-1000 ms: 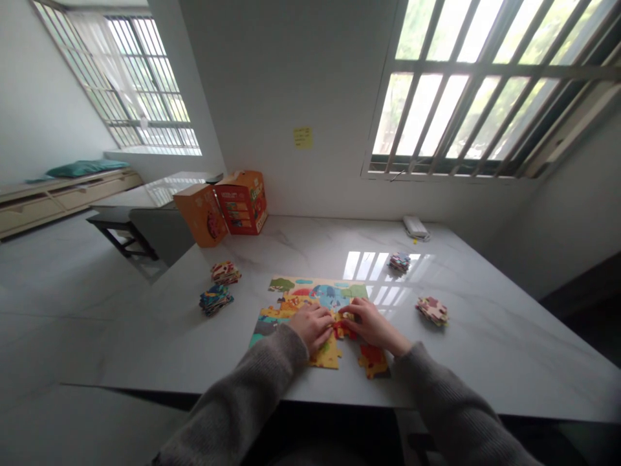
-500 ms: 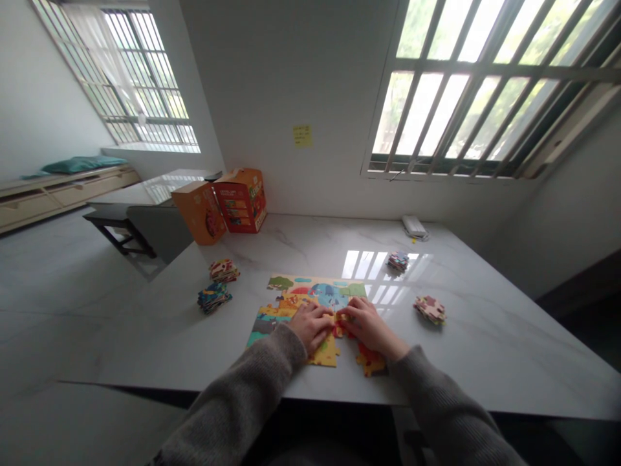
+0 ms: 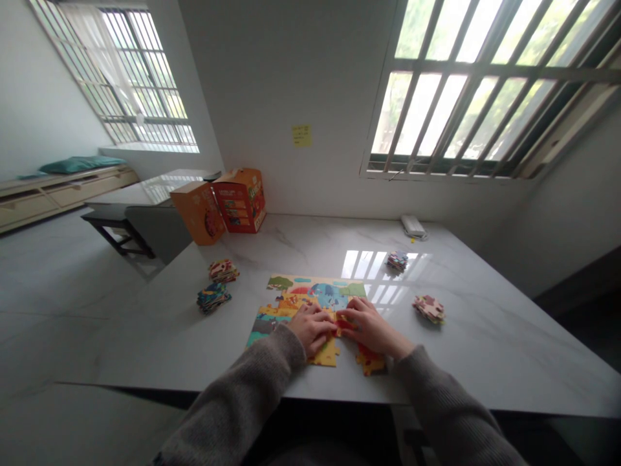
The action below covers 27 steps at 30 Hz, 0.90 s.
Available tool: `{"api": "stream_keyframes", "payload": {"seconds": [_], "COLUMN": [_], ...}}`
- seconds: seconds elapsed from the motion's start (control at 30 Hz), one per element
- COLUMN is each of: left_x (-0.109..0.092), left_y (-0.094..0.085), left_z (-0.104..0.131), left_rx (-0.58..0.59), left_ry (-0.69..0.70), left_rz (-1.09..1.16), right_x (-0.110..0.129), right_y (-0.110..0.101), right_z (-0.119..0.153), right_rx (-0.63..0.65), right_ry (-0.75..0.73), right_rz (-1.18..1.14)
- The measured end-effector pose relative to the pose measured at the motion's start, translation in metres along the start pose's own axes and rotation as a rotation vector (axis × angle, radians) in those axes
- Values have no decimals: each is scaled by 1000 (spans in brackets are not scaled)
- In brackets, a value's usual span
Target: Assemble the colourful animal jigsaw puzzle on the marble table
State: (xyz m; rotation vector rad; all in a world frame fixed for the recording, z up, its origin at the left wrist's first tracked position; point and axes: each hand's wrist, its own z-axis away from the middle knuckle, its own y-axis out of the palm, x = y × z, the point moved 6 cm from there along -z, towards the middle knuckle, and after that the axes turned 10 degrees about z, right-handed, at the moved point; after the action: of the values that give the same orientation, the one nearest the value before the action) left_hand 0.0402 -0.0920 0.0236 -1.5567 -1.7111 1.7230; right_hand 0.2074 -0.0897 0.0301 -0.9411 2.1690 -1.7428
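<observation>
A partly joined jigsaw puzzle [image 3: 326,296] with a blue elephant and yellow ground lies on the table under both hands. My left hand [image 3: 313,329] rests over its middle, fingers stretched out and fingertips down near a gap at the right. Beside it, my right hand [image 3: 366,325] has thumb and fingers closed on a red and yellow puzzle piece, mostly covered by the fingers. Below my right wrist lies a separate-looking orange and red puzzle section [image 3: 370,360]; my hand hides part of it.
Stacks of puzzle pieces stand on both sides: a reddish stack [image 3: 224,270], a blue stack [image 3: 213,297], a purple stack [image 3: 396,261] and a pink stack [image 3: 429,309]. Orange boxes [image 3: 241,200] stand at the back left. A white device [image 3: 413,226] lies back right.
The fingertips of both hands have shifted slightly over the gap, with the left fingers reaching a little further right. The stacks and boxes stay where they were.
</observation>
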Motion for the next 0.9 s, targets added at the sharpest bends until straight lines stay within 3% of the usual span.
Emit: {"api": "stream_keyframes", "payload": {"seconds": [0.63, 0.9], "left_x": [1, -5], "left_y": [7, 5], "left_z": [2, 1], "left_rx": [4, 1], "left_ry": [9, 0], "left_rz": [-44, -80], "right_x": [6, -28], "right_y": [-1, -9], "right_z": [2, 6], "right_rx": [-30, -116], "right_ry": [-17, 79], "right_rz": [47, 59]}}
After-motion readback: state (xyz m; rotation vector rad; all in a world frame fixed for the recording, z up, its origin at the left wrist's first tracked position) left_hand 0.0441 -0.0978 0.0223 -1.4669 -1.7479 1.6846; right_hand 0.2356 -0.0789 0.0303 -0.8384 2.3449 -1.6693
